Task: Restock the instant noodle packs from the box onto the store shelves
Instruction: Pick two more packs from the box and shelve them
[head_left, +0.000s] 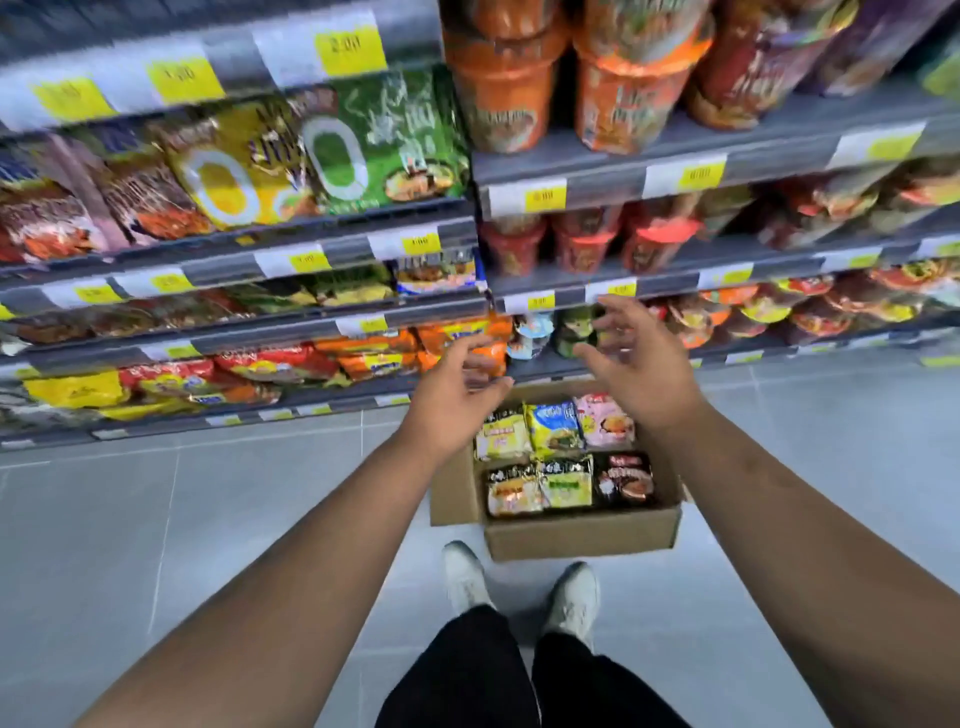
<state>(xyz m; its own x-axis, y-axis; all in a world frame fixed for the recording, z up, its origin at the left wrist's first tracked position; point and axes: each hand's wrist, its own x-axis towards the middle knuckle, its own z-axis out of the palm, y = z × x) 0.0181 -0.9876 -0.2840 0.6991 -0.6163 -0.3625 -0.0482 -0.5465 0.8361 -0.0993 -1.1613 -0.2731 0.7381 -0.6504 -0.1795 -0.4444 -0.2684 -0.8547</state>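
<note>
An open cardboard box (582, 535) stands on the floor before the shelves, holding several instant noodle packs (553, 428) in two rows. Both my arms stretch out above it. My left hand (452, 400) hovers over the box's far left corner with its fingers loosely spread and holds nothing. My right hand (631, 358) hangs over the far right side, fingers spread, also empty. The shelves (332, 262) behind carry rows of noodle packs on the left and noodle cups on the right.
Grey shelf edges with yellow price tags (545, 200) run across the view. The lowest shelf (249, 410) sits close to the floor, just behind the box. Grey floor tiles (208, 519) spread left and right. My white shoes (519, 587) stand right in front of the box.
</note>
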